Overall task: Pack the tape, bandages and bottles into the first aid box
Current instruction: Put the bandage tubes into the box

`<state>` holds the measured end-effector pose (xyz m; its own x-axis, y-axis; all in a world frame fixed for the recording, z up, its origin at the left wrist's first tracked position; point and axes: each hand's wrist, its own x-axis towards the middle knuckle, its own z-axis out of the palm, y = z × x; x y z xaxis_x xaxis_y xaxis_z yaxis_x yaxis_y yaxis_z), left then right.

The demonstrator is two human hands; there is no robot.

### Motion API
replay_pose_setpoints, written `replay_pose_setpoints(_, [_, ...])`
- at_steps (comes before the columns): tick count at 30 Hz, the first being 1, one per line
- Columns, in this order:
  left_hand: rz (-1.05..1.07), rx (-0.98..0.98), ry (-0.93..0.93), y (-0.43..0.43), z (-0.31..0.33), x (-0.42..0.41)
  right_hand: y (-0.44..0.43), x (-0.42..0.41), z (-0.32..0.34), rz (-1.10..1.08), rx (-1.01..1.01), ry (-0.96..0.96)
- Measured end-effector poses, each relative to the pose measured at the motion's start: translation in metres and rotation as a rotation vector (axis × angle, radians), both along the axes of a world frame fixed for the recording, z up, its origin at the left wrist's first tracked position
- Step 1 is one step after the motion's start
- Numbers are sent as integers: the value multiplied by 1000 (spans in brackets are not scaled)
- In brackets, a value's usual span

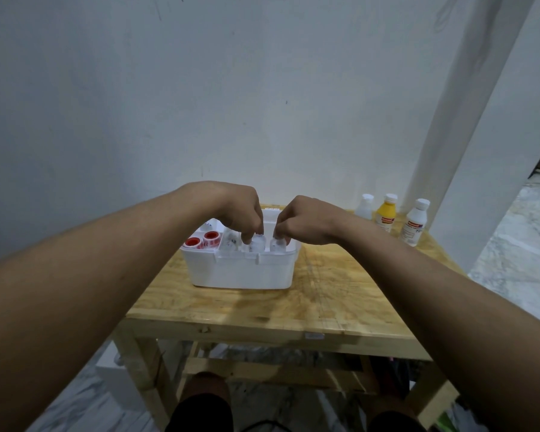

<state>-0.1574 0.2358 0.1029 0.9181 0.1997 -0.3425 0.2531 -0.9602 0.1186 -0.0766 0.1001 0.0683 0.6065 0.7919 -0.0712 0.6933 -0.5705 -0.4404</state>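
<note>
The white first aid box (242,269) sits mid-bench with two red tape rolls (201,240) in its left compartment, and both hands are lowering small clear bottles into the right-hand slots. The left hand (240,210) has a pinching grip on one bottle (258,244), the right hand (306,222) on another (278,244). Next, I'd guess, comes letting go and reaching for the three bottles (387,215) standing well apart at the bench's (325,294) far right corner.

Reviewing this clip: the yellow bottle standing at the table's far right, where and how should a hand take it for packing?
Grip the yellow bottle around its body just under the white cap, probably coming from the front with the right hand. It stands upright between a clear bottle and a white bottle, so its sides are crowded.
</note>
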Motion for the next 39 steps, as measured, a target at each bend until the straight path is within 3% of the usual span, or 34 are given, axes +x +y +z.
replay_pose_setpoints(18, [41, -72, -126, -6, 12, 11, -18, 8, 7, -101, 142, -71])
replay_pose_setpoints(30, [-12, -111, -597, -58, 23, 73, -91, 52, 22, -298, 217, -201])
replay_pose_setpoints(34, [-32, -124, -621, -81, 11, 114, -114, 83, 24, -375, 174, -249])
replay_pose_setpoints(39, [-13, -146, -525, -104, -8, 154, -130, 130, 15, -436, 77, -319])
